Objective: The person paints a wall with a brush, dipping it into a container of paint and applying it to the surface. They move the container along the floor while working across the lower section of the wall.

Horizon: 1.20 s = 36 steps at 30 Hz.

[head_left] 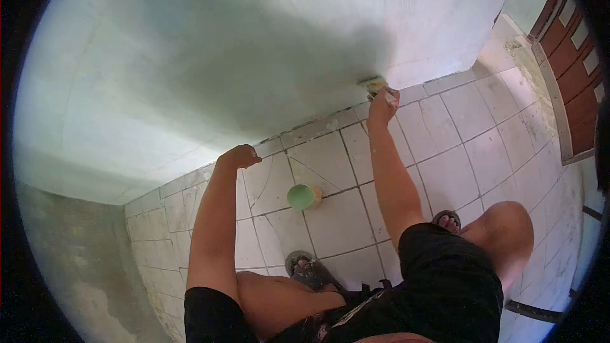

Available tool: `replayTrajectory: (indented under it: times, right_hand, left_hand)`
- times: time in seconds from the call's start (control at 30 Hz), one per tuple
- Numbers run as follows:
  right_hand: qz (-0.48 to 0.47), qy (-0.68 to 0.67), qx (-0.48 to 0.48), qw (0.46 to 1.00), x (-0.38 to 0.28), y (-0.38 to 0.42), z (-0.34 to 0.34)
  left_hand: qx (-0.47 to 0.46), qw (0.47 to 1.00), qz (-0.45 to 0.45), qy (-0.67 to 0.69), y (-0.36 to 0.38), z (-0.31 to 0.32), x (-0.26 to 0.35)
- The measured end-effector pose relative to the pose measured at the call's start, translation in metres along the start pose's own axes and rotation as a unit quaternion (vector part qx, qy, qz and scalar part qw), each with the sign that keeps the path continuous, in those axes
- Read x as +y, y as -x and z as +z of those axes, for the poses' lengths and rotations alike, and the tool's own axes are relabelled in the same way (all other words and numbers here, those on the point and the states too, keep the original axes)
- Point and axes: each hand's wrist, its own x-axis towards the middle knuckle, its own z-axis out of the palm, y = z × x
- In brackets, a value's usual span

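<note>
My right hand [384, 103] grips a paintbrush [373, 82], its bristles at the pale green wall [305, 44] low down, just above the floor. Most of the brush handle is hidden inside the fingers. Off to the left, my left hand [240, 155] hangs near the foot of the wall with its fingers curled in and nothing showing in them. On the tiles between my arms stands a small cup [301, 197], light green inside.
White floor tiles [340, 216] with paint marks run along the wall. My sandalled feet [307, 267] are planted behind the cup. A reddish-brown door [575, 67] stands at the right, and a bare grey wall [76, 260] lies at the lower left.
</note>
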Motion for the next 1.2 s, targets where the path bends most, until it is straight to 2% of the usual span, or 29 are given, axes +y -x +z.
replayTrajectory:
  times: [0.07, 0.1, 0.13, 0.17, 0.23, 0.27, 0.33, 0.4, 0.47, 0.5, 0.53, 0.57, 0.63, 0.67, 0.73, 0.77, 0.83, 0.87, 0.9, 0.93, 0.97, 1.0, 1.07, 1.17, 1.2]
  right_hand:
    - [-0.009, 0.050, 0.013, 0.999, 0.019, -0.009, -0.013]
    - [-0.010, 0.092, 0.030, 0.995, 0.047, -0.018, -0.019]
    - [0.026, 0.043, 0.020, 0.999, 0.084, -0.036, -0.026]
    - [0.063, -0.004, 0.013, 0.998, 0.121, -0.053, -0.033]
    - [0.049, 0.131, -0.006, 0.990, 0.107, -0.047, -0.012]
    - [0.044, 0.131, -0.012, 0.990, 0.098, -0.049, 0.000]
    - [0.015, 0.113, 0.008, 0.993, 0.008, -0.030, 0.033]
    - [0.047, -0.010, -0.033, 0.998, -0.083, -0.006, 0.051]
    - [0.032, -0.075, -0.059, 0.995, -0.149, 0.003, 0.063]
    - [-0.016, -0.110, -0.099, 0.989, -0.166, -0.005, 0.067]
    - [-0.051, -0.184, -0.115, 0.975, -0.190, -0.003, 0.075]
    - [-0.085, -0.259, -0.132, 0.953, -0.212, 0.003, 0.082]
    - [-0.168, -0.278, -0.194, 0.925, -0.235, 0.013, 0.086]
    - [-0.199, -0.301, -0.213, 0.908, -0.232, 0.016, 0.088]
    - [-0.188, -0.277, -0.207, 0.919, -0.184, -0.001, 0.081]
    - [-0.141, -0.255, -0.199, 0.936, -0.155, -0.002, 0.070]
    - [-0.125, -0.161, -0.181, 0.962, -0.094, -0.001, 0.040]
    - [-0.092, -0.161, -0.181, 0.966, -0.056, -0.005, 0.020]
    - [-0.082, -0.161, -0.163, 0.970, -0.028, 0.001, 0.001]
    - [-0.029, -0.141, -0.110, 0.983, -0.008, 0.007, -0.010]
    - [0.014, -0.039, -0.025, 0.999, 0.034, -0.007, -0.028]
    - [0.016, -0.043, -0.031, 0.998, 0.055, -0.008, -0.044]
    - [0.014, -0.054, -0.046, 0.997, 0.057, -0.016, -0.038]
    - [0.041, -0.013, -0.015, 0.999, 0.036, -0.025, -0.029]
    - [0.047, 0.018, -0.042, 0.998, 0.012, -0.030, -0.009]
  left_hand:
    - [0.023, 0.999, 0.042, -0.026, -0.004, 0.001, 0.004]
    - [0.014, 1.000, 0.007, -0.007, -0.006, 0.004, 0.004]
    - [0.007, 0.999, -0.030, 0.011, -0.007, 0.002, 0.003]
    - [0.016, 0.999, -0.031, 0.008, -0.004, -0.002, 0.005]
    - [0.018, 0.998, -0.024, 0.064, 0.000, -0.008, 0.014]
    - [0.037, 0.999, -0.003, 0.017, -0.005, -0.005, 0.014]
    - [0.045, 0.999, 0.008, 0.029, -0.006, -0.003, 0.006]
    - [0.047, 0.997, 0.031, 0.046, -0.011, -0.001, 0.008]
    - [-0.014, 0.992, -0.046, 0.120, -0.010, 0.002, 0.013]
    - [-0.007, 0.983, -0.036, 0.180, -0.006, 0.001, 0.014]
    - [-0.012, 0.984, -0.050, 0.173, 0.002, -0.008, 0.023]
    - [0.003, 0.984, -0.014, 0.180, -0.031, 0.017, -0.010]
    - [0.003, 0.973, -0.034, 0.228, -0.027, 0.005, -0.010]
    - [0.003, 0.972, -0.034, 0.232, -0.025, 0.005, -0.007]
    - [0.014, 0.986, -0.042, 0.160, -0.024, -0.002, 0.001]
    - [0.024, 0.986, -0.042, 0.163, -0.023, -0.003, 0.003]
    - [-0.028, 0.997, -0.032, 0.058, -0.018, -0.002, 0.006]
    - [-0.021, 0.998, -0.029, 0.059, -0.013, -0.002, 0.006]
    - [-0.018, 0.998, -0.027, 0.062, -0.007, 0.002, 0.006]
    - [-0.006, 0.997, -0.030, 0.064, -0.005, 0.007, 0.005]
    - [-0.014, 0.997, -0.043, 0.063, -0.007, 0.010, 0.003]
    - [-0.022, 0.996, -0.056, 0.062, -0.007, 0.010, 0.000]
    - [-0.006, 0.996, -0.068, 0.065, 0.001, 0.006, 0.000]
    - [-0.001, 0.995, -0.066, 0.075, 0.000, 0.010, -0.003]
    - [-0.015, 0.996, -0.064, 0.067, -0.001, 0.006, -0.002]
